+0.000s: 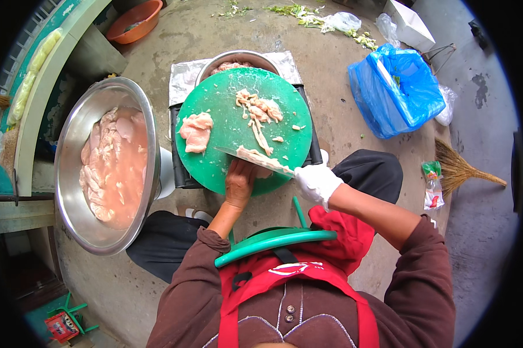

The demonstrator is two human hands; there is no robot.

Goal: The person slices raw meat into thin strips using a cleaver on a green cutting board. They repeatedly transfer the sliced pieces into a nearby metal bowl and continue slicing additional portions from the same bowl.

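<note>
My right hand (318, 183), in a white glove, grips a kitchen knife (255, 160) whose blade points left across the round green cutting board (192, 174). A strip of raw chicken (261, 157) lies along the blade's far side. On the near side, my bare left hand (239, 180) has its fingers bunched against a piece of raw chicken (265, 173); hand and blade partly hide this piece. A flat slab of chicken (196, 132) rests at the board's left. Cut strips and trimmings (259, 108) lie in a loose pile beyond the knife.
A large steel basin (65, 174) of chicken in cloudy liquid stands at left. Behind the board is a metal bowl (200, 75) holding meat. To the right are a blue-bag-lined bin (374, 100) and a straw broom (457, 172). An orange basin (150, 24) sits far left.
</note>
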